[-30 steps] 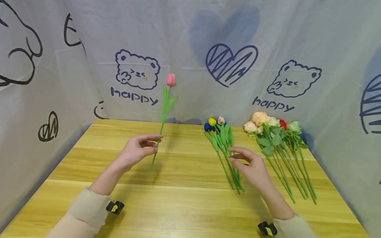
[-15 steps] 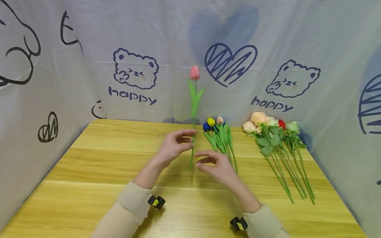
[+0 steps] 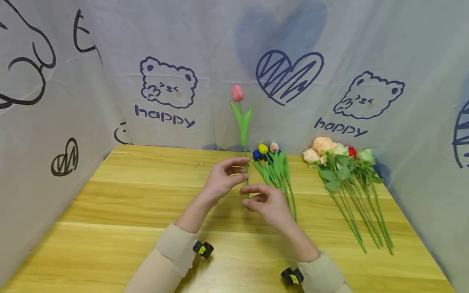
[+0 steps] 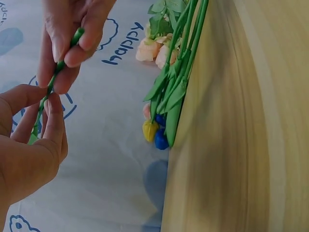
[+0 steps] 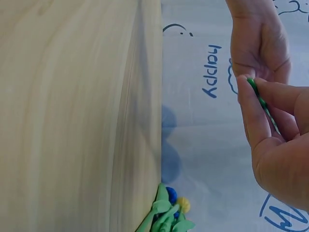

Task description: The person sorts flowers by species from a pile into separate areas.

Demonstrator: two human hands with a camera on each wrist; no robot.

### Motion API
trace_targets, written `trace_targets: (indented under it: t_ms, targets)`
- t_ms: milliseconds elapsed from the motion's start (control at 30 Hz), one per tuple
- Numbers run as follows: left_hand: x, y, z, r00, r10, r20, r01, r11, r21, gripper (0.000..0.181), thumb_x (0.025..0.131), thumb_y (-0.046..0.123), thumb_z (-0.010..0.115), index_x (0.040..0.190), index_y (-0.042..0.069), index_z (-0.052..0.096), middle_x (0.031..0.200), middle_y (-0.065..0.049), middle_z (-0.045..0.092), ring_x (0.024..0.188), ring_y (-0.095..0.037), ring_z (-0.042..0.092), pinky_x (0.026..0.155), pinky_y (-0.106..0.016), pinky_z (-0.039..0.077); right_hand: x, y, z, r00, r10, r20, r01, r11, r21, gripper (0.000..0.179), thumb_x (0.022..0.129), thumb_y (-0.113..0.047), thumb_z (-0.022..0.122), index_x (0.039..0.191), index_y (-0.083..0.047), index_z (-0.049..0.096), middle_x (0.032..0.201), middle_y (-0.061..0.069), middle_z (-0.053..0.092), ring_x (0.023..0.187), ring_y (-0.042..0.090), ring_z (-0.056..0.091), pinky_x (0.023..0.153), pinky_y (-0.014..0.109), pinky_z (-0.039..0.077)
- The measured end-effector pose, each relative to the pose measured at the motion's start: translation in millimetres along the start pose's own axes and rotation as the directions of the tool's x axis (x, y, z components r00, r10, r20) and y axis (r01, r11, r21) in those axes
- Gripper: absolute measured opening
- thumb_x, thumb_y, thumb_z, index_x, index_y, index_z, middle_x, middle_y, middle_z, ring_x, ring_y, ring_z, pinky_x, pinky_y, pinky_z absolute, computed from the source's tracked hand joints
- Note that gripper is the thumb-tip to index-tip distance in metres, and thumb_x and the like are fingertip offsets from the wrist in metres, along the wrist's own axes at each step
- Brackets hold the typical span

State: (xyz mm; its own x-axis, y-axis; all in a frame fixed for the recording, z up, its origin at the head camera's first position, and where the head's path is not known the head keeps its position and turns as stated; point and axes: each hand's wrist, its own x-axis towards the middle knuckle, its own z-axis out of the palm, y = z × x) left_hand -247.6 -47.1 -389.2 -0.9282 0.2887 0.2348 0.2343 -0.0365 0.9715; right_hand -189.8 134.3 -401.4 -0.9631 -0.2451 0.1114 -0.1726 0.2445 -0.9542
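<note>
A pink tulip point(image 3: 237, 93) stands nearly upright above the table, its flower and two green leaves against the cloth. My left hand point(image 3: 225, 179) pinches the green stem point(image 4: 59, 67) between thumb and fingers. Just below, my right hand point(image 3: 269, 203) holds the stem's lower end, which in the left wrist view pokes out past its fingers. Behind the right hand lies a bunch of tulips point(image 3: 276, 171) with blue, yellow and pale pink heads; the hand hides some of their stems.
To the right lie several roses point(image 3: 342, 171) in peach, pale green and red, stems toward the front. Everything rests on a wooden table point(image 3: 121, 203). A white cloth point(image 3: 220, 49) with drawn bears and hearts hangs behind and at the sides.
My left hand has carried the pink tulip rightward to the middle. The right hand has come left from over the tulip bunch and taken hold of the lower stem.
</note>
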Motion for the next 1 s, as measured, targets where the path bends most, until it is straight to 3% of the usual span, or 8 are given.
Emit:
trace_targets:
  t_ms: [200,333,500,700,867,1000]
  targets:
    - [8.3,-2.7,-1.7,1.000,-0.011,-0.020,0.011,1.000,-0.022,0.043,0.096,-0.002,0.070,0.138,0.001,0.064,0.142,-0.015,0.062,0.125,-0.036,0.061,0.097,-0.033,0.057,2.4,2,-6,0.997,0.003,0.076,-0.002,1.000,-0.005,0.027,0.094,-0.003,0.076,0.120,0.000,0.074,0.110,0.020,0.076,0.091,0.035,0.076,0.079,0.052,0.062]
    - [13.8,-9.1,1.9,0.998,-0.055,-0.013,0.055,0.998,-0.002,0.043,0.095,0.000,0.073,0.137,0.004,0.067,0.140,-0.013,0.065,0.120,-0.032,0.067,0.095,-0.035,0.058,-0.9,7,-16,0.989,0.042,0.143,-0.040,0.999,-0.018,0.029,0.095,-0.004,0.074,0.123,0.003,0.072,0.118,0.025,0.073,0.092,0.033,0.076,0.079,0.050,0.062]
    - [21.4,-25.2,14.5,0.991,-0.122,0.063,0.117,0.990,0.084,0.040,0.094,0.008,0.078,0.134,0.010,0.071,0.127,-0.011,0.073,0.105,-0.021,0.074,0.092,-0.043,0.059,-12.0,14,-36,0.978,0.116,0.173,-0.110,0.993,-0.046,0.031,0.097,-0.006,0.072,0.126,0.005,0.070,0.120,0.026,0.071,0.091,0.036,0.075,0.078,0.047,0.063]
    - [42.6,-39.1,40.7,0.977,-0.113,0.179,0.086,0.984,0.154,0.043,0.094,0.007,0.077,0.136,0.003,0.068,0.133,-0.015,0.068,0.097,-0.019,0.075,0.090,-0.053,0.058,-22.0,23,-67,0.980,0.144,0.136,-0.130,0.986,-0.107,0.041,0.097,-0.007,0.074,0.135,0.005,0.064,0.108,0.025,0.074,0.086,0.037,0.075,0.075,0.045,0.063]
    - [60.2,-49.4,61.4,0.960,-0.137,0.245,0.086,0.974,0.207,0.044,0.092,0.006,0.079,0.134,0.000,0.068,0.129,-0.017,0.067,0.089,-0.014,0.073,0.084,-0.047,0.060,-26.2,33,-83,0.982,0.158,0.102,-0.143,0.980,-0.139,0.042,0.096,-0.003,0.073,0.135,0.007,0.063,0.105,0.023,0.075,0.083,0.031,0.075,0.072,0.042,0.063]
    - [67.8,-56.0,72.8,0.952,-0.165,0.259,0.080,0.947,0.312,0.040,0.091,0.009,0.082,0.129,0.004,0.071,0.114,-0.013,0.068,0.081,-0.012,0.067,0.069,-0.029,0.055,-26.8,40,-90,0.972,0.217,0.091,-0.196,0.961,-0.196,0.040,0.095,-0.002,0.072,0.134,0.004,0.065,0.098,0.018,0.077,0.080,0.026,0.075,0.071,0.041,0.063]
